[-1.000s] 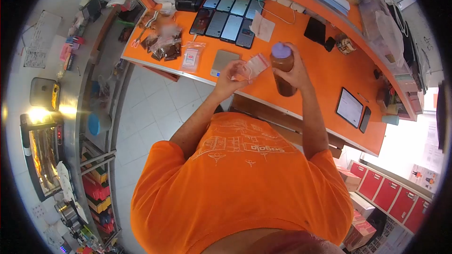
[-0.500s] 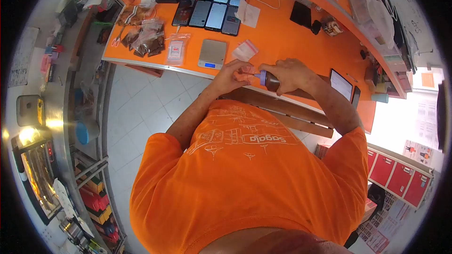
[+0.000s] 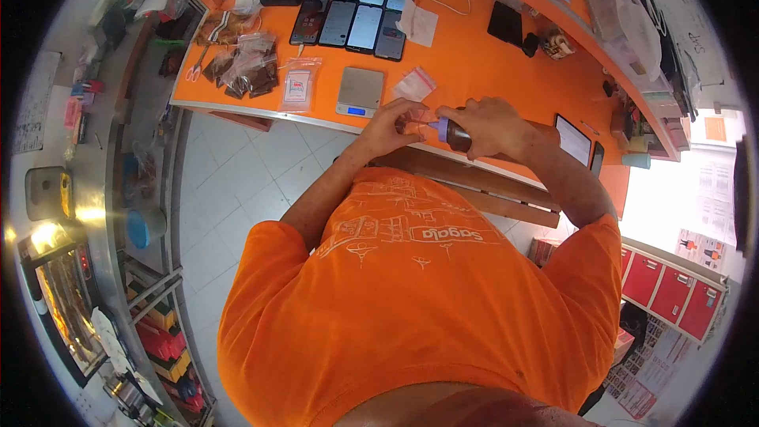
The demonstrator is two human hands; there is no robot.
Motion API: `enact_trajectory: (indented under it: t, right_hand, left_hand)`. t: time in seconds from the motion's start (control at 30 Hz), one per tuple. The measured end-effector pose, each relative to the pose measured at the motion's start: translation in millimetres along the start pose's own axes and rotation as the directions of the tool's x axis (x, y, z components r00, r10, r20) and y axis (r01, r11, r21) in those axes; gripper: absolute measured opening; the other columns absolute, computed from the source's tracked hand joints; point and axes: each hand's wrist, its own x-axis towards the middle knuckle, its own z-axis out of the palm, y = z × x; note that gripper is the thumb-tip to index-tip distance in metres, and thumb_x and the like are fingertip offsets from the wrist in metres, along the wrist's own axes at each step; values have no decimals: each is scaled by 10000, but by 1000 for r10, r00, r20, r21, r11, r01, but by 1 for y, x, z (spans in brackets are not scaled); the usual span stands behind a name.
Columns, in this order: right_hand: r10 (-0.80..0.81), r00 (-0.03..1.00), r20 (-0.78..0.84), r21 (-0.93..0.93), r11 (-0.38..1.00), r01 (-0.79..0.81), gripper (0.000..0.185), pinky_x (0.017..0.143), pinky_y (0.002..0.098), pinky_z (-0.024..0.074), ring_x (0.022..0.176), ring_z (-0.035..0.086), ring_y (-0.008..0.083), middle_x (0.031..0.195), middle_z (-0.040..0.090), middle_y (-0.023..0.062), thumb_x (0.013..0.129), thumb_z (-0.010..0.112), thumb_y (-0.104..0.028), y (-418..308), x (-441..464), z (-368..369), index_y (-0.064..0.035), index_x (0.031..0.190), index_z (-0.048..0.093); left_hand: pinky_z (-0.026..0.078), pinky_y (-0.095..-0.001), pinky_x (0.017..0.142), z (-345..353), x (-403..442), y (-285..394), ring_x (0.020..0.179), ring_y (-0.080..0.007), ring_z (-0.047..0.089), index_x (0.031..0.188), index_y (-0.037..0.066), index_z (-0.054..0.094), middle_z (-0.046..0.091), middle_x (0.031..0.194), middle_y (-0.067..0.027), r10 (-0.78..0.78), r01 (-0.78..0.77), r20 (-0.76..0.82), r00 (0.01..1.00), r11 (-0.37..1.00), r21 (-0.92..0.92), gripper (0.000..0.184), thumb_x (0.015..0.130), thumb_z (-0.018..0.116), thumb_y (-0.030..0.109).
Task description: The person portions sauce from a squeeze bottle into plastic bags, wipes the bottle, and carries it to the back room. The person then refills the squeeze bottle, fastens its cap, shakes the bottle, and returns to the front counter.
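Note:
My right hand [image 3: 492, 126] is wrapped round a dark brown squeeze bottle [image 3: 458, 136], tipped on its side with its purple cap [image 3: 442, 130] and thin nozzle pointing left. The nozzle's tip reaches between the fingers of my left hand [image 3: 387, 128]. Those fingers are curled and pinch what looks like a small clear plastic bag [image 3: 413, 122], mostly hidden by them. Just beyond my left hand lie a digital scale [image 3: 361, 88] with a lit blue display and a flat zip bag [image 3: 414, 84] with a red strip.
Several phones [image 3: 365, 28] lie in rows at the back of the orange desk [image 3: 466, 55]. Left of the scale are a zip bag with a printed label [image 3: 298, 88], bags of dark contents [image 3: 247, 67] and scissors [image 3: 197, 65]. A tablet [image 3: 572, 141] rests at right.
The whole view has shifted slightly. Both hands keep nearly the same pose, with the bottle's nozzle still at my left fingers.

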Motion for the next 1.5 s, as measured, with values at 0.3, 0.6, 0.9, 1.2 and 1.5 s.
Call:
enact_trajectory:
  t: [0.3, 0.6, 0.9, 1.2, 1.5]
  right_hand:
    - [53, 998, -46, 156, 987, -45, 927, 885, 463, 549, 1052, 675, 367, 1186, 654, 177, 666, 874, -284, -7, -1, -2, -247, 1485, 441]
    - [289, 638, -714, 562, 780, 276, 922, 1024, 461, 504, 1212, 602, 381, 1324, 583, 169, 678, 900, -200, 24, 51, 95, -168, 1464, 418]
    - [658, 95, -747, 649, 690, 321, 1012, 1085, 436, 446, 1283, 541, 347, 1406, 500, 203, 673, 969, -247, 61, 70, 172, 15, 1445, 370]
    - [330, -266, -906, 313, 944, 105, 557, 1057, 477, 410, 1182, 581, 336, 1296, 597, 168, 825, 831, -162, 17, 42, 116, 10, 1285, 568]
    - [550, 362, -753, 601, 351, 718, 115, 1085, 451, 421, 861, 684, 242, 855, 722, 123, 835, 804, -127, -44, 76, 37, -31, 890, 773]
  left_hand:
    - [562, -311, 790, -7, 0, -2, 983, -163, 641, 1276, 90, 627, 658, 1120, -43, -87, 82, -25, 996, 985, -149, 571, 767, 886, 80]
    - [537, -354, 874, -31, 6, -52, 1032, -220, 662, 1195, 59, 570, 676, 1102, -78, -120, 99, -382, 916, 992, -74, 509, 780, 860, 106]
    - [434, -451, 1021, -59, -10, -118, 1223, -280, 596, 1313, 94, 536, 687, 1152, -76, -110, 291, -460, 881, 892, 345, 731, 703, 908, 248]
    - [626, -309, 751, -71, 15, -50, 832, -179, 741, 1054, -14, 690, 743, 953, -98, -355, 142, -311, 882, 827, -543, 118, 941, 702, 16]
    - [648, -352, 732, -66, 29, 69, 771, -249, 756, 1030, -46, 665, 743, 924, -125, -236, 86, -206, 950, 829, -553, 97, 963, 682, 22]
